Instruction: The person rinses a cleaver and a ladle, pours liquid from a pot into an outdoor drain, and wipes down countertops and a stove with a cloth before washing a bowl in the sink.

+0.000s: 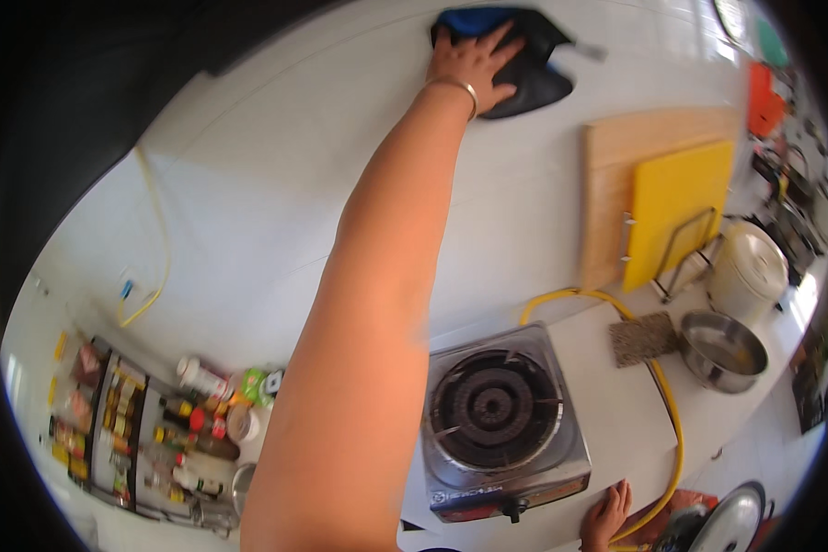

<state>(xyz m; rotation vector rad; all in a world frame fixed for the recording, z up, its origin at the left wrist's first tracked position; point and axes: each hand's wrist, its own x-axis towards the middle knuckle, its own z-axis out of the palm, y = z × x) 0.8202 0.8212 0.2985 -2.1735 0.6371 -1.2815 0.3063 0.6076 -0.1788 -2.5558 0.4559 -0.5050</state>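
My left hand (474, 63) is raised high against the white tiled wall, its arm crossing the middle of the view. With fingers spread, it presses a black and blue cloth (535, 85) flat to the tiles. A bracelet circles that wrist. Low on the right, my right hand (605, 517) rests on the counter's front edge with its fingers laid out and nothing seen in them. Between the arm and that hand stands a steel single-burner gas stove (554, 440) with a black burner (493, 405).
A yellow hose (673, 432) curves around the stove. Rightward are a wooden board (607, 202), a yellow cutting board (676, 207) in a rack, a steel bowl (722, 350), a cream lidded bucket (748, 271) and a scouring mat (642, 339). Bottles (202, 474) and a spice rack (110, 423) crowd the left.
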